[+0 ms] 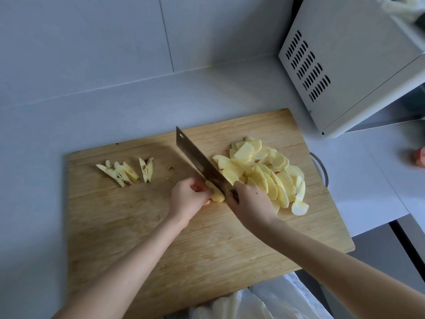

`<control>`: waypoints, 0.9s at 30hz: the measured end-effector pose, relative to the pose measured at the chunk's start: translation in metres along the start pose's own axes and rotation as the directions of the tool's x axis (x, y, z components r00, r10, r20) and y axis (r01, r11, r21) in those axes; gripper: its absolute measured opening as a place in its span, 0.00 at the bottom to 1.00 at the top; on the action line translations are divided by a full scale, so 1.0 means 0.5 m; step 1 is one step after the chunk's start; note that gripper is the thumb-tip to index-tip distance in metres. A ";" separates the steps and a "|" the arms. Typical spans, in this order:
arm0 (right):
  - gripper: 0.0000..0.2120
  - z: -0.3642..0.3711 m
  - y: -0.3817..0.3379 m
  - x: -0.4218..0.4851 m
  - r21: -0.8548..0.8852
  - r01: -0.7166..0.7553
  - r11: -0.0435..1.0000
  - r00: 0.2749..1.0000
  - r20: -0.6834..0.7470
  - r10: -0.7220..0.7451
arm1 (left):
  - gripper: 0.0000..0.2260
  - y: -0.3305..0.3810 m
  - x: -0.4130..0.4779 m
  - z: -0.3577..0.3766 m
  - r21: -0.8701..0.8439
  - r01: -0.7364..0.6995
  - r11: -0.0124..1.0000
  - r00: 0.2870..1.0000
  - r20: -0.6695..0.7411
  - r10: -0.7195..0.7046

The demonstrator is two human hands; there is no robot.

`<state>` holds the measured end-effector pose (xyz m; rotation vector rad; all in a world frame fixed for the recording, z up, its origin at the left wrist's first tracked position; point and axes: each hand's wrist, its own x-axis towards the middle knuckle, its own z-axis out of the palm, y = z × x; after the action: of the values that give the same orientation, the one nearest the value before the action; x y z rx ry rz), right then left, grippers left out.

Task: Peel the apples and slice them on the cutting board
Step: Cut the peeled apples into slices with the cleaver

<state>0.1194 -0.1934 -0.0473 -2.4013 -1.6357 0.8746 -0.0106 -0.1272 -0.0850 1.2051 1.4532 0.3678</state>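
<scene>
My forearms reach in from below. My left hand (187, 199) curls over a pale peeled apple piece (215, 193) mid-board. My right hand (249, 203) grips the handle of the broad steel cleaver (197, 161), whose blade runs away from me toward the upper left. Cut yellow apple slices (264, 173) pile right of the blade on the wooden cutting board (207, 238); core wedges (125, 170) lie far left.
</scene>
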 end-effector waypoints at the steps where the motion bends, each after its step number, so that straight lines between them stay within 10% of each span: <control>1: 0.15 -0.006 0.005 -0.004 0.021 -0.002 1.000 1.000 -0.009 0.002 | 0.03 0.001 -0.001 -0.001 -0.001 -0.006 1.000 1.000 0.008 0.006; 27: 0.18 0.006 -0.002 0.004 0.002 0.001 1.000 1.000 0.015 -0.001 | 0.03 0.000 -0.003 -0.008 -0.013 0.000 1.000 1.000 0.027 0.001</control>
<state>0.1177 -0.1920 -0.0501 -2.3986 -1.6404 0.8952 -0.0141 -0.1268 -0.0830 1.1956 1.4251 0.3595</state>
